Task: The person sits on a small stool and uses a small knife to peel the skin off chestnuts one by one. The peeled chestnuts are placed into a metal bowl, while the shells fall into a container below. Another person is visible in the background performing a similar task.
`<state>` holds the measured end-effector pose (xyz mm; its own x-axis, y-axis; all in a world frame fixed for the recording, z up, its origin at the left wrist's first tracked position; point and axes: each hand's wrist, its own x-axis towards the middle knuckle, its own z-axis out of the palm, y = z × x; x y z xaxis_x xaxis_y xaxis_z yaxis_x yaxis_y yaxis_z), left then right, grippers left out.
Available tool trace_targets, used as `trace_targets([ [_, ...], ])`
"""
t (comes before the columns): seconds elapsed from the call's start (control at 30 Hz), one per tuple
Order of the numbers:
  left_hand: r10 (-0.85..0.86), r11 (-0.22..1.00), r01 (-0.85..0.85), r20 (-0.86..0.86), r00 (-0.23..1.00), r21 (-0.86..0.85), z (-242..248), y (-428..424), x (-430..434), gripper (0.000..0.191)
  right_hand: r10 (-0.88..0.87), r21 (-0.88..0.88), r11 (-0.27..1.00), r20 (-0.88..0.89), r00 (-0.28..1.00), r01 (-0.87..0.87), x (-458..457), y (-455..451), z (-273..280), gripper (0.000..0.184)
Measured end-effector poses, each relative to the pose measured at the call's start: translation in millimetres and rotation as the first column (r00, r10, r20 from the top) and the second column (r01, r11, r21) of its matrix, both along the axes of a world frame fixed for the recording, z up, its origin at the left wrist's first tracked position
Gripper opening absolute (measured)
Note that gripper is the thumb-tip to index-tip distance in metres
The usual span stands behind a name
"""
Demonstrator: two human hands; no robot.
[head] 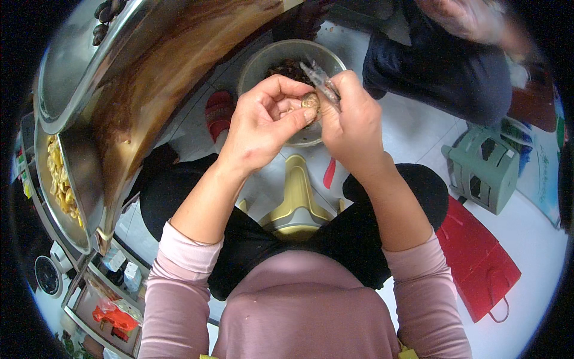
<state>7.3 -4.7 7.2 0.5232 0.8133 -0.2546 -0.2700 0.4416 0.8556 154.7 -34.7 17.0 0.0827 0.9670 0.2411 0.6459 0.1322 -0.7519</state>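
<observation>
My left hand pinches a small golden-brown nut between thumb and fingertips. Close beside it, my right hand grips a metal hand tool; motion blur hides its exact kind. The tool points up and to the left, near the nut. Both hands are over a clear round bin, which holds dark brown shell pieces. To the left, a metal bowl contains yellow kernels. Several dark nuts rest in another metal container at the upper left.
A brown table edge curves along the left. Another person's dark-clothed leg and blurred hand are at the upper right. Below sit a yellow stool, a red slipper, a green plastic stool and a red paper bag.
</observation>
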Motion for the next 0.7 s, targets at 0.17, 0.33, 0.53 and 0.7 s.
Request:
trace_targets([
  [0.17,-0.06,0.995,0.064,0.061,0.996,-0.08,-3.3,3.8,-1.9,0.031,-0.095,-0.209,0.977,-0.257,0.962,0.04,-2.2,0.6,1.9,0.015],
  [0.33,-0.012,0.98,0.045,0.171,0.985,-0.192,-5.8,3.2,1.1,0.032,-0.323,-0.411,0.91,-0.78,0.537,-0.05,-8.0,0.5,4.8,0.019],
  [0.53,0.031,0.959,0.051,0.284,0.958,-0.278,-5.2,3.4,3.3,0.033,-0.386,-0.436,0.895,-0.866,0.318,-0.099,-6.3,0.7,12.9,0.019],
  [0.7,0.177,0.943,-0.019,0.455,0.873,-0.331,-1.6,9.1,0.0,0.03,-0.382,-0.39,0.92,-0.884,0.269,0.025,-0.7,4.2,10.1,0.021],
])
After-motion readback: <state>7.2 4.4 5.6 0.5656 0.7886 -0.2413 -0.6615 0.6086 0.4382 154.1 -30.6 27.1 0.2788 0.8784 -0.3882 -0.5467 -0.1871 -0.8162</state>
